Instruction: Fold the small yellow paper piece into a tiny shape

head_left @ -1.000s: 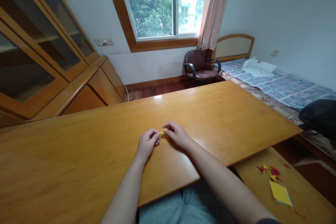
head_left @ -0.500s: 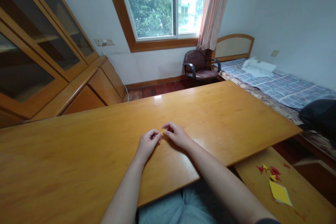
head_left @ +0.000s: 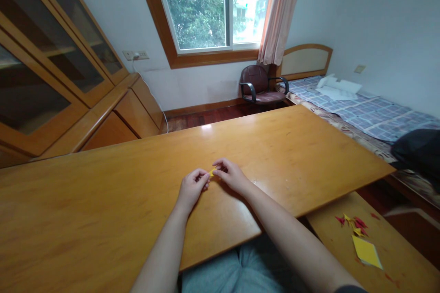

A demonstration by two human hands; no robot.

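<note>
A small piece of folded yellow paper (head_left: 212,172) is pinched between my two hands, just above the wooden table (head_left: 137,187). My left hand (head_left: 193,186) grips its left end with thumb and forefinger closed. From the other side, my right hand (head_left: 231,175) holds it between thumb and fingers. Most of the paper is covered by fingertips, so its exact folded shape is hard to make out.
On a lower wooden surface (head_left: 330,238) at right lie several red and yellow folded paper pieces (head_left: 358,224) and a stack of yellow paper squares (head_left: 367,252). Beyond the table stand an armchair (head_left: 256,84), a bed (head_left: 374,110) with a black bag (head_left: 417,151), and a glass-fronted cabinet (head_left: 103,96).
My hands have moved slightly apart, and a little more of the yellow paper shows between the fingertips. Both hands keep their hold on it.
</note>
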